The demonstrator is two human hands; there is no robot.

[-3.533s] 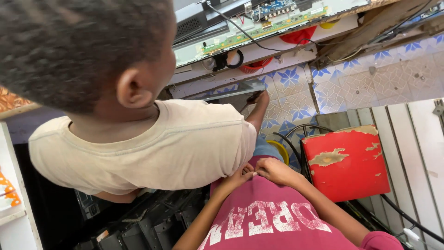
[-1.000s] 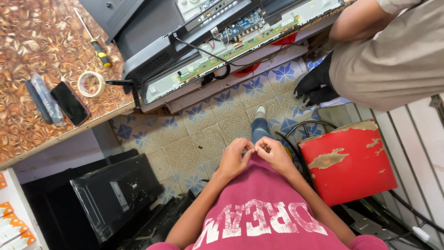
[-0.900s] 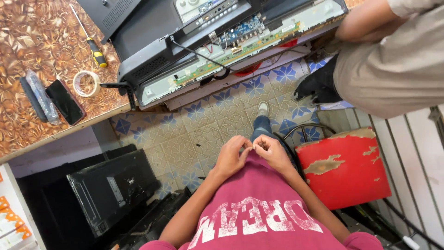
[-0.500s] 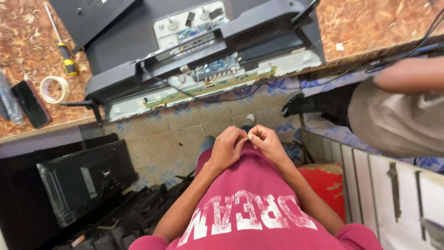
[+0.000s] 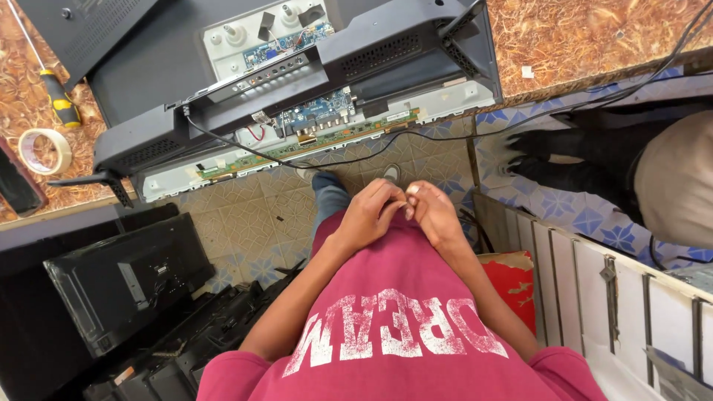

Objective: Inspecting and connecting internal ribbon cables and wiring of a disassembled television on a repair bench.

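Pinching something tiny between both hands, left hand (image 5: 368, 215) and right hand (image 5: 434, 215) met fingertip to fingertip at the waist; couldn't tell what. Opened television (image 5: 297, 82) lay on the worktop (image 5: 594, 37) ahead, untouched. Next move likely needs a steady grip.

A flat-panel television (image 5: 297, 82) is laid screen-down across the front edge of the desk (image 5: 594, 37), its black back cover partly opened so that a pale metal plate and blue-green circuit boards are exposed; the screen face itself is hidden. A second black television (image 5: 126, 286) is stood on the floor below the desk's left end, tilted, with its dark rear shell shown and a small pale label seen on it. More dark set housings (image 5: 186, 349) are stacked beside it on the floor. A dark flat screen edge (image 5: 15, 186) is seen at the desk's left edge.
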